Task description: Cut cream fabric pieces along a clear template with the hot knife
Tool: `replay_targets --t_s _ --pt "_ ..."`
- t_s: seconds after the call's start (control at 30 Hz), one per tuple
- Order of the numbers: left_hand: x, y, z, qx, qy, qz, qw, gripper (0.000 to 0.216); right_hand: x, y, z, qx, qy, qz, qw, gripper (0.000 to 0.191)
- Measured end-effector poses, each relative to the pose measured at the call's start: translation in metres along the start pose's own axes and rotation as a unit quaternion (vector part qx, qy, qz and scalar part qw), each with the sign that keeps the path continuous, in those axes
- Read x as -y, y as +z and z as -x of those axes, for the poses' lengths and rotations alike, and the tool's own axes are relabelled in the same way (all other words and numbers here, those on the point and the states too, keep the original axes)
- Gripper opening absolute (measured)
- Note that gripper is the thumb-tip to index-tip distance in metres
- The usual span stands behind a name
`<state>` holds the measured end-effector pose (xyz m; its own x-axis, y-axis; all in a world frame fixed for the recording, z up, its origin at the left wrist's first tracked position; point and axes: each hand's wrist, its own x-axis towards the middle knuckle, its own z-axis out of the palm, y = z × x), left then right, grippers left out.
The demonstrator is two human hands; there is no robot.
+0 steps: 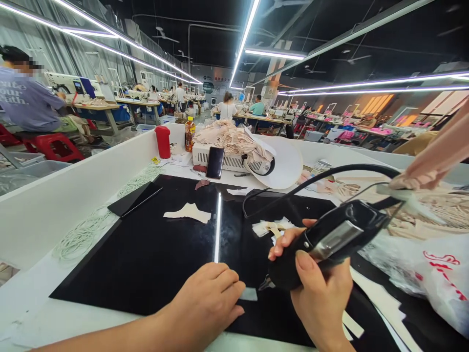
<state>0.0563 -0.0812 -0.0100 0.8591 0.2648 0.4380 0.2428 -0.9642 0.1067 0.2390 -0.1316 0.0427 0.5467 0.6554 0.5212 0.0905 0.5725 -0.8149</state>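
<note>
My right hand [322, 288] is wrapped around a black corded hand tool [322, 244] with a metal plate on its side. The tool's pointed metal tip angles down to the left, close to a small pale strip [249, 294]. My left hand [208, 303] is closed over the black sheet [157, 244], its fingertips at the strip's left end; what they hold, if anything, is hidden. Farther back on the sheet lies a cream cut piece [188, 213]. More small pale scraps [271, 227] lie behind my right hand.
A cable loops from the tool to a hanging pinkish cloth tie [421, 171]. Behind stand a phone [214, 162], a vented white box [234, 159] under stacked fabric, a red cup [163, 142] and a bottle [189, 133]. Pale cord [80, 239] lies left, a plastic bag [439, 274] right.
</note>
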Motion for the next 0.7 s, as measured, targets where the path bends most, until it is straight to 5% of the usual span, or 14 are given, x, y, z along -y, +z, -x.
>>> replay_targets --t_s 0.23,0.5,0.7 --pt "-0.005 0.021 -0.015 -0.003 -0.056 0.055 0.997 0.023 -0.004 -0.002 0.001 0.004 0.001 -0.009 1.000 0.031" --pt "-0.002 0.021 -0.014 -0.024 -0.038 0.070 0.997 0.002 -0.006 0.001 0.004 0.021 0.000 0.001 1.000 0.031" --pt "-0.002 0.021 -0.013 -0.045 -0.026 0.068 0.996 0.013 -0.008 0.003 0.008 0.025 0.001 0.005 1.000 0.031"
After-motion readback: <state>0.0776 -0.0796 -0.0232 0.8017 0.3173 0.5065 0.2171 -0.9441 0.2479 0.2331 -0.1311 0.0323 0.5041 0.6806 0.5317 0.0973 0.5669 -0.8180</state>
